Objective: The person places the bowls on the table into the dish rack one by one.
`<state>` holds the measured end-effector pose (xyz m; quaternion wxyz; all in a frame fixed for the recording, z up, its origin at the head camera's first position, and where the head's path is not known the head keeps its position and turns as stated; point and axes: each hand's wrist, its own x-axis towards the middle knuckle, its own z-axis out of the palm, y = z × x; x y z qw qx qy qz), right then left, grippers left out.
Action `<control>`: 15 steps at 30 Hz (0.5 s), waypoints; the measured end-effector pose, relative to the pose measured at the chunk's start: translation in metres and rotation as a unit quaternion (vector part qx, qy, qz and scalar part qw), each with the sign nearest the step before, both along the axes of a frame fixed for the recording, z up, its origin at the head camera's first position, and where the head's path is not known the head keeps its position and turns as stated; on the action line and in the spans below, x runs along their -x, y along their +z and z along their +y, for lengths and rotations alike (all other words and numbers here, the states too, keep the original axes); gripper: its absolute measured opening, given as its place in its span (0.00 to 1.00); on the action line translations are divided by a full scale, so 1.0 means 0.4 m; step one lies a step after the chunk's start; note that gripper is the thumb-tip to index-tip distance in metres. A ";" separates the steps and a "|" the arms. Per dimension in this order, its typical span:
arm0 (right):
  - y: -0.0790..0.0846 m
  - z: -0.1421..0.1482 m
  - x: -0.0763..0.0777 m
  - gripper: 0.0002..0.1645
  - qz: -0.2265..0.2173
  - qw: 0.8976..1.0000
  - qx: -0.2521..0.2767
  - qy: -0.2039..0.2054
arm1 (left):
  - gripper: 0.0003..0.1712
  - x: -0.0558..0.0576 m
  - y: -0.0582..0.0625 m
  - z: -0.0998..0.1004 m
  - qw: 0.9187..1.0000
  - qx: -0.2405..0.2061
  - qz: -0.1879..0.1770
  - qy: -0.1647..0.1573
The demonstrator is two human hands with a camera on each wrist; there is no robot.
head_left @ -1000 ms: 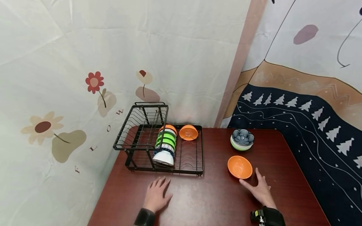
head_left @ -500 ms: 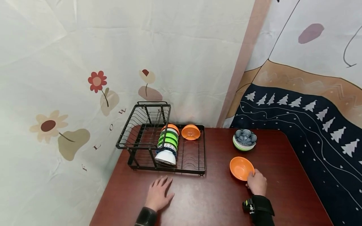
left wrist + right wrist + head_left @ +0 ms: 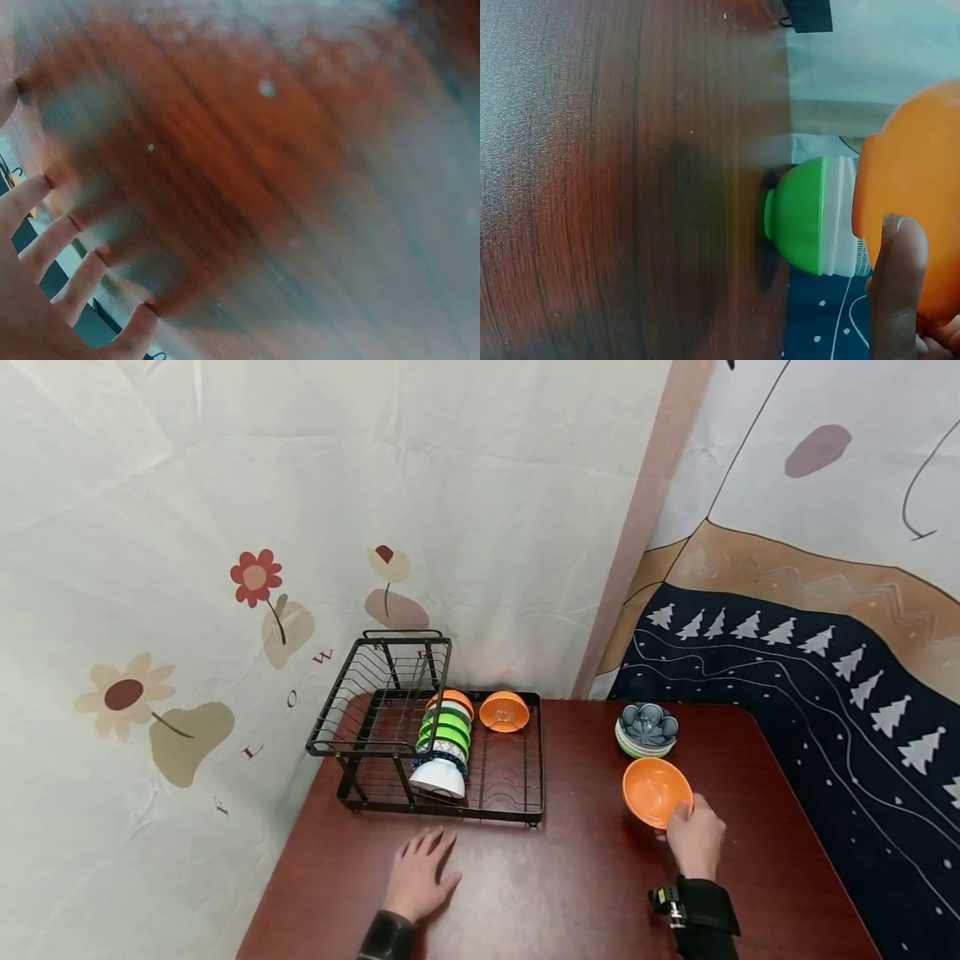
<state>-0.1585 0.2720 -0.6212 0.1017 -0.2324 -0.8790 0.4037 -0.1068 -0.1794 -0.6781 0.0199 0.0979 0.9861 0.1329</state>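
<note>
An orange bowl (image 3: 656,792) is pinched at its near right rim by my right hand (image 3: 696,839), thumb inside and fingers under it. The right wrist view shows the same orange bowl (image 3: 922,187) raised off the table, a finger against its outside. Behind it stands a stack of bowls (image 3: 645,731), a grey petal-patterned one on top and a green one (image 3: 799,217) at the bottom. My left hand (image 3: 420,874) rests on the table with fingers spread, in front of the rack. Its fingertips touch the wood in the left wrist view.
A black two-tier dish rack (image 3: 480,814) stands at the table's back left. In its lower tier a row of several bowls (image 3: 444,739) stands on edge, with another orange bowl (image 3: 504,712) to their right. Printed cloth (image 3: 487,527) hangs behind the brown table (image 3: 570,893).
My right hand has closed on the orange bowl's rim and lifted it, moving it slightly right and toward the stack. My left hand has stayed put.
</note>
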 end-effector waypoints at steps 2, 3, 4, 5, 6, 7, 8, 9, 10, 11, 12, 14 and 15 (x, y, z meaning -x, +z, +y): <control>0.001 -0.006 0.001 0.26 0.001 1.000 -0.002 -0.001 | 0.39 0.000 0.001 0.001 1.000 0.001 0.000 0.000; 0.001 -0.010 0.002 0.26 0.003 1.000 -0.004 0.000 | 0.39 0.000 0.002 0.001 1.000 0.001 0.000 0.000; -0.001 -0.016 0.003 0.26 0.005 1.000 -0.005 0.002 | 0.39 0.000 0.004 0.002 1.000 0.000 0.003 0.000; -0.002 -0.022 0.004 0.26 0.007 1.000 -0.006 0.004 | 0.39 0.000 0.006 0.003 1.000 0.000 0.004 0.000; -0.003 -0.029 0.005 0.26 0.008 1.000 -0.007 0.008 | 0.39 -0.001 0.007 0.004 1.000 -0.001 0.007 0.000; -0.003 -0.037 0.006 0.26 0.010 1.000 -0.010 0.012 | 0.38 -0.001 0.009 0.006 1.000 -0.004 0.009 -0.001; -0.003 -0.045 0.007 0.26 0.013 1.000 -0.009 0.017 | 0.38 -0.002 0.013 0.010 1.000 -0.008 0.012 -0.002; -0.003 -0.055 0.008 0.26 0.015 1.000 -0.003 0.023 | 0.39 -0.002 0.017 0.014 1.000 -0.012 0.016 -0.003; -0.001 -0.066 0.008 0.25 0.015 0.999 0.000 0.030 | 0.39 -0.001 0.021 0.021 1.000 -0.018 0.020 -0.004; 0.002 -0.077 0.008 0.25 0.016 0.999 0.006 0.038 | 0.38 0.000 0.029 0.032 0.999 -0.027 0.021 -0.005; 0.005 -0.090 0.008 0.25 0.016 0.999 0.010 0.045 | 0.38 0.004 0.039 0.045 0.999 -0.034 0.028 -0.009; 0.012 -0.115 0.009 0.25 0.017 0.998 0.020 0.062 | 0.37 0.017 0.063 0.081 0.997 -0.063 0.038 -0.014; 0.014 -0.130 0.009 0.24 0.021 0.997 0.019 0.070 | 0.37 0.025 0.075 0.102 0.995 -0.084 0.042 -0.018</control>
